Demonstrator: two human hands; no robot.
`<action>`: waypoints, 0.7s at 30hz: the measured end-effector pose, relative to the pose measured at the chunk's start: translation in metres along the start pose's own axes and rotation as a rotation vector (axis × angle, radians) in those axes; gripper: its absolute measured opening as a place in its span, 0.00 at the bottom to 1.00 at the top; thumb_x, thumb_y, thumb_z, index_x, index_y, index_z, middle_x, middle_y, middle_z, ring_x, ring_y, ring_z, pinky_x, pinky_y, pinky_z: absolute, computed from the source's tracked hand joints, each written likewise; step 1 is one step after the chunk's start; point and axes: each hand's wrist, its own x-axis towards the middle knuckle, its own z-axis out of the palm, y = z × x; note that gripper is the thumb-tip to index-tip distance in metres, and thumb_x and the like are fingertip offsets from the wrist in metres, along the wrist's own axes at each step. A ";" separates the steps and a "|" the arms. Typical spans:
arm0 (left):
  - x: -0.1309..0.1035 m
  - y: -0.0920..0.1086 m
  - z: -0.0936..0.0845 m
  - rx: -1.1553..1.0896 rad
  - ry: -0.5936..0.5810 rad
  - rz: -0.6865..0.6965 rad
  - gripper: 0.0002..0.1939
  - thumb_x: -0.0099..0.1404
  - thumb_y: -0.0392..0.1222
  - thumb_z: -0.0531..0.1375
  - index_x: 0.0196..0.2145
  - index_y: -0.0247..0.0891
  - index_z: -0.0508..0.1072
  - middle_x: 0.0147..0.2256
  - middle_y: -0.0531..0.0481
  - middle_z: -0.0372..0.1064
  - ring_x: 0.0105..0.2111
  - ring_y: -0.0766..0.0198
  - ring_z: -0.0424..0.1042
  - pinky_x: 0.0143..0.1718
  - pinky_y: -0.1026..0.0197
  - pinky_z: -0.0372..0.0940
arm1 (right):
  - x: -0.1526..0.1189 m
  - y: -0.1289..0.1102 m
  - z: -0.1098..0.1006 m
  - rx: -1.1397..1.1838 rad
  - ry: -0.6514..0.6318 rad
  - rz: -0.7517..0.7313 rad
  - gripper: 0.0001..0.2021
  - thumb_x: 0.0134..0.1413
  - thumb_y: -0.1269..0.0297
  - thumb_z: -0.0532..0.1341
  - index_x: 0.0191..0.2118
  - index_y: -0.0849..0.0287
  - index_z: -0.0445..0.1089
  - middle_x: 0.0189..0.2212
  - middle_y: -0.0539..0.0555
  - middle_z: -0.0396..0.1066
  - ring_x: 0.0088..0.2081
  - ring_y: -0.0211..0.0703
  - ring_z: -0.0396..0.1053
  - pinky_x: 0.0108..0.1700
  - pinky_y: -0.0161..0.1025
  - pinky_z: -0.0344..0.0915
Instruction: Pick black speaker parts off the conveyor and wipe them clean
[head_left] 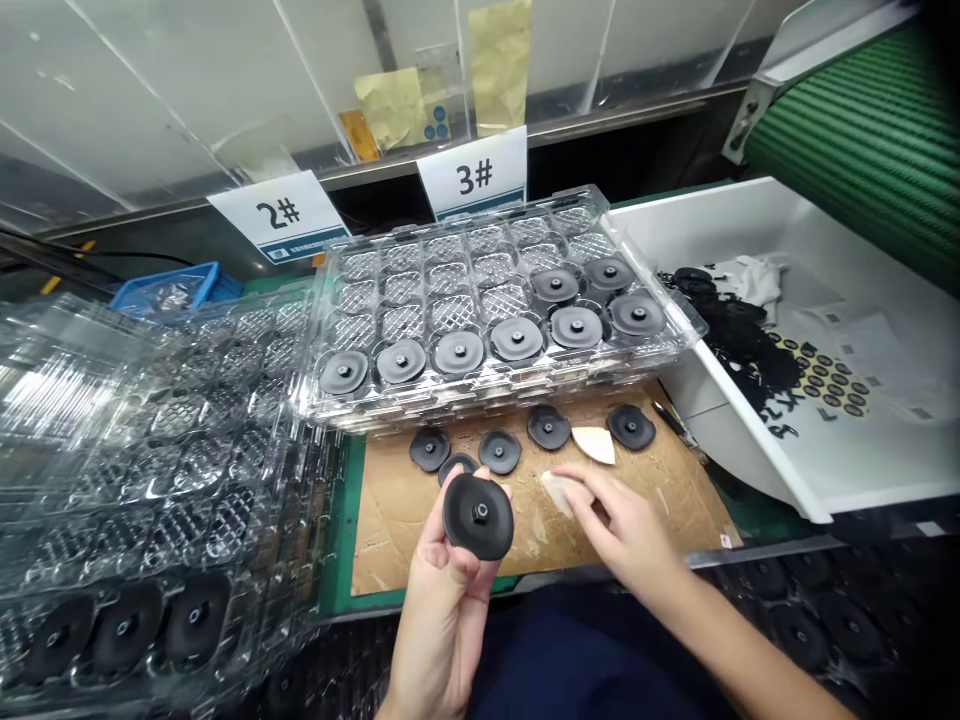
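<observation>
My left hand (454, 590) is closed around the rim of a black rounded disc (480, 545) with a small raised stud at its centre, held above the cardboard sheet (397, 530). To the right, my right hand (619, 520) is low over the cardboard, pinching a small white cloth-like piece (556, 492). Several similar black discs, such as one black disc (499, 452), lie on the cardboard beyond my hands. A cream, wedge-shaped piece (595, 445) lies between two of them. One disc is partly hidden behind my left hand.
Behind the cardboard stands a stack of clear plastic trays (487, 390), its top one partly filled with discs. More clear trays (247, 420) are at left. A white bin (787, 480) at right holds black pieces and a sticker sheet (832, 380). A blue basket (217, 285) sits at back left.
</observation>
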 end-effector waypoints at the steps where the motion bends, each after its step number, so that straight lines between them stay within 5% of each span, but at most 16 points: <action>1: 0.000 0.000 -0.001 -0.005 0.006 0.008 0.28 0.52 0.42 0.64 0.52 0.46 0.65 0.53 0.46 0.66 0.56 0.54 0.59 0.56 0.57 0.55 | -0.007 0.012 0.008 0.002 -0.032 0.009 0.13 0.60 0.66 0.50 0.45 0.57 0.68 0.41 0.55 0.72 0.42 0.45 0.70 0.42 0.40 0.68; 6: 0.000 -0.003 -0.001 -0.001 0.011 0.019 0.28 0.52 0.43 0.64 0.52 0.46 0.65 0.53 0.44 0.66 0.55 0.53 0.60 0.54 0.58 0.58 | -0.025 0.028 0.014 0.023 -0.149 0.034 0.11 0.58 0.67 0.53 0.40 0.54 0.72 0.34 0.52 0.74 0.36 0.43 0.73 0.38 0.39 0.70; 10: 0.001 -0.005 0.002 0.020 -0.030 0.041 0.28 0.53 0.41 0.64 0.52 0.46 0.64 0.53 0.46 0.65 0.55 0.56 0.59 0.53 0.62 0.58 | -0.004 -0.018 -0.016 0.060 -0.063 0.033 0.12 0.59 0.66 0.52 0.46 0.54 0.68 0.44 0.52 0.71 0.45 0.42 0.69 0.45 0.38 0.66; 14: 0.000 -0.008 0.004 0.062 0.018 0.143 0.31 0.48 0.39 0.67 0.51 0.45 0.66 0.54 0.46 0.64 0.54 0.55 0.62 0.51 0.64 0.60 | 0.007 -0.070 -0.026 0.056 0.012 -0.269 0.13 0.57 0.72 0.52 0.47 0.59 0.67 0.39 0.55 0.72 0.41 0.42 0.69 0.43 0.38 0.66; 18: -0.004 -0.012 0.000 0.055 0.076 0.182 0.33 0.43 0.38 0.69 0.49 0.44 0.68 0.52 0.44 0.66 0.50 0.53 0.66 0.47 0.64 0.65 | 0.003 -0.079 -0.020 0.117 -0.151 -0.311 0.12 0.57 0.74 0.52 0.44 0.60 0.68 0.37 0.54 0.73 0.38 0.40 0.70 0.40 0.36 0.67; 21: -0.005 -0.015 -0.003 0.062 0.098 0.155 0.31 0.46 0.35 0.68 0.49 0.43 0.67 0.52 0.43 0.67 0.50 0.53 0.66 0.47 0.63 0.64 | 0.002 -0.076 -0.021 0.071 -0.111 -0.275 0.13 0.56 0.74 0.52 0.45 0.61 0.68 0.37 0.55 0.72 0.38 0.42 0.69 0.41 0.39 0.66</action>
